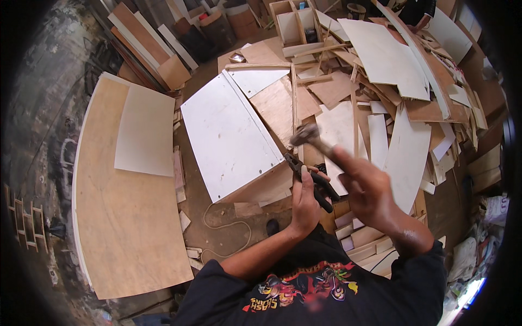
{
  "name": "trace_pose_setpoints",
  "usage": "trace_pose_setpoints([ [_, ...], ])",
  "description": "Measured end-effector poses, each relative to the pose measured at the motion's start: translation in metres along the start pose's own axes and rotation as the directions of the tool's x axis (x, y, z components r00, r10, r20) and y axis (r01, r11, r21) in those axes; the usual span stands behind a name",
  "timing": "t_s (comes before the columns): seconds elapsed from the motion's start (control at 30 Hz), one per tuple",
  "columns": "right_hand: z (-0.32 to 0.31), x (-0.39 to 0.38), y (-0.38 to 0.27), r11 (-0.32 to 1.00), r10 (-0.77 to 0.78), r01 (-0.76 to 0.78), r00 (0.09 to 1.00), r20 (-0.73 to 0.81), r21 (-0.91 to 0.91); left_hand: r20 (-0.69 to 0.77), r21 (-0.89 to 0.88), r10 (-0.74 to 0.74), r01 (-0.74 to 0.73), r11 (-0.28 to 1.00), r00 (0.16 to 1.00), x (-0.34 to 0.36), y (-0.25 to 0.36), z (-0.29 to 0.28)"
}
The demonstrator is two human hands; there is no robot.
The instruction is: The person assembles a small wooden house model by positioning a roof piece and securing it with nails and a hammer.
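My left hand (306,205) is closed round a pair of pliers (292,162) with black handles. The pliers' jaws are at the near right corner of a white-faced wooden box or cabinet (231,136); whether they grip anything is too small to tell. In my right hand (370,190) is a hammer (305,135), its handle tilted up to the left. The dark hammer head, slightly blurred, hangs just beyond the pliers' jaws. Along its edges the white face carries several small dark marks. One plywood side shows below it.
At left stands a large plywood sheet (130,228) with a white panel (145,130) on it. Wood offcuts (331,89) and white boards (380,54) pile up at the far right. A thin cord (250,231) lies on the floor. Another person's hand (423,22) shows at the top right.
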State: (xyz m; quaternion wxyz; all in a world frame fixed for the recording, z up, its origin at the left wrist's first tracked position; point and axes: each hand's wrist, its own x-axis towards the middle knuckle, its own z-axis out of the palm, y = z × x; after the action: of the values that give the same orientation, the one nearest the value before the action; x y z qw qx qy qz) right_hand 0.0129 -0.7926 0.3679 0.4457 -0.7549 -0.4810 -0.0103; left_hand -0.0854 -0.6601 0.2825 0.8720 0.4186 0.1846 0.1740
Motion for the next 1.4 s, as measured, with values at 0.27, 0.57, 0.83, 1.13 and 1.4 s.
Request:
trace_pose_setpoints([
  [0.27, 0.008, -0.005, 0.002, 0.998, 0.042, -0.04, 0.998, -0.055, 0.051, 0.06, 0.038, -0.003, 0.001, 0.999, 0.998, -0.001, -0.004, -0.007],
  [0.57, 0.018, -0.006, 0.0, 0.992, 0.12, -0.116, 0.99, 0.08, -0.055, 0.027, 0.011, 0.055, -0.056, 0.998, 0.998, 0.0, 0.0, 0.002],
  [0.83, 0.014, -0.004, -0.002, 0.989, 0.136, -0.128, 0.982, 0.132, -0.069, 0.058, 0.002, 0.073, -0.073, 0.997, 0.996, 0.001, 0.0, 0.001],
  [1.13, 0.019, -0.009, 0.004, 0.989, 0.143, -0.137, 0.984, 0.108, -0.055, 0.015, 0.001, 0.062, -0.062, 0.998, 0.998, 0.003, -0.003, 0.001],
  [1.4, 0.022, -0.029, 0.01, 0.947, 0.272, -0.21, 0.928, -0.256, 0.243, 0.081, 0.138, 0.105, -0.115, 0.984, 0.991, -0.014, -0.005, -0.01],
])
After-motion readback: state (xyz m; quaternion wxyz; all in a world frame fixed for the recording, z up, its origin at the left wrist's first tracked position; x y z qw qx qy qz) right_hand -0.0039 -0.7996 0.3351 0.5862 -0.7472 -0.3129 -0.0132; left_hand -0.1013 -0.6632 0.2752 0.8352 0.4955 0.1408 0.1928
